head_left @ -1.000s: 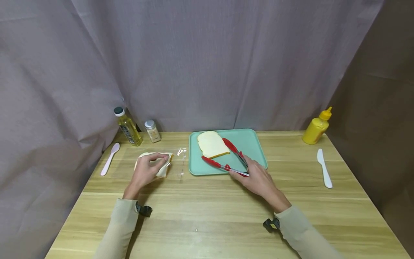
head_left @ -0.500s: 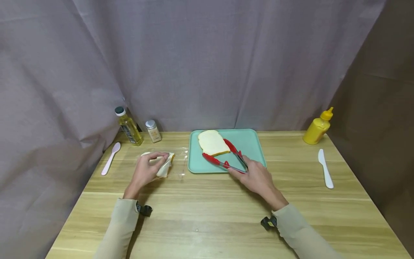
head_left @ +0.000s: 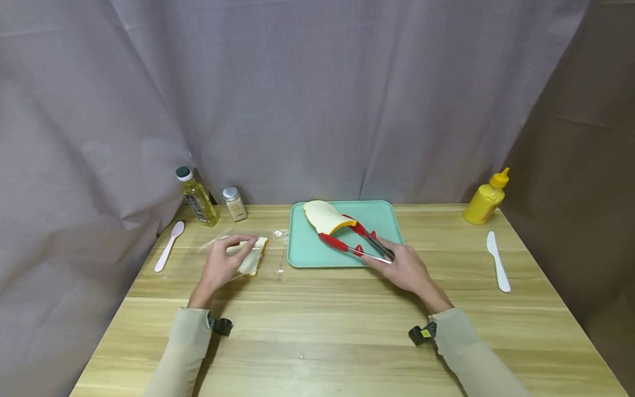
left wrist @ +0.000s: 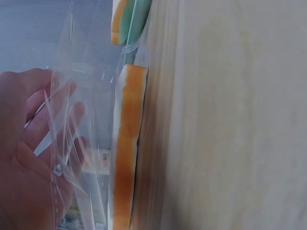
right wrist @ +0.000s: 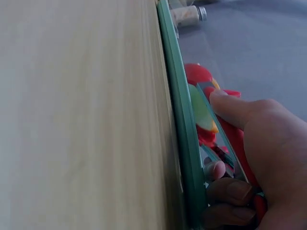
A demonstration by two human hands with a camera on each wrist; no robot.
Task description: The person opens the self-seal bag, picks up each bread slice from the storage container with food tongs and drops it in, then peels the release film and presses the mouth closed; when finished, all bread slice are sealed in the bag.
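My left hand pinches the upper film of a clear plastic bag at the table's left. Inside that bag lies a bread slice, partly hidden by the hand; its orange-brown crust shows in the left wrist view. My right hand grips red-tipped tongs over the green tray. Between the tong tips, another bread slice is squeezed from both sides, its near edge arched upward. In the right wrist view, thumb and fingers wrap the tongs' red handle.
An oil bottle and a small shaker jar stand at the back left, with a pink spoon before them. At the right are a yellow squeeze bottle and a white knife. A grey curtain hangs behind.
The tong tips have come closer together on the tray's bread slice, which has gone from flat to arched. My right hand has shifted slightly right. The left hand stays pinching the bag.
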